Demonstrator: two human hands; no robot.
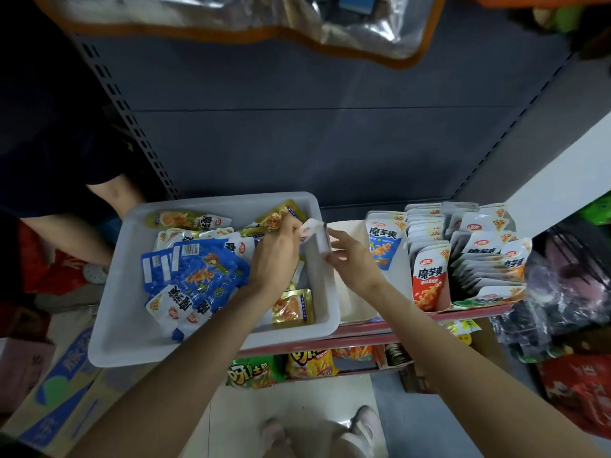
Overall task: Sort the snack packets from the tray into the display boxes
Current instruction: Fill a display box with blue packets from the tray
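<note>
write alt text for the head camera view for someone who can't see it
Seen from above, a person's left hand and right hand both hold a white snack packet over the edge of a white tray filled with blue, white and gold packets. To the right, display boxes on a shop shelf hold upright rows of packets; the nearest one holds only one blue packet.

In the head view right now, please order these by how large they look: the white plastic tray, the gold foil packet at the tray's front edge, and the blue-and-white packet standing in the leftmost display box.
1. White plastic tray: clearly largest.
2. Blue-and-white packet and gold foil packet: similar, so I do not rank them.
</note>
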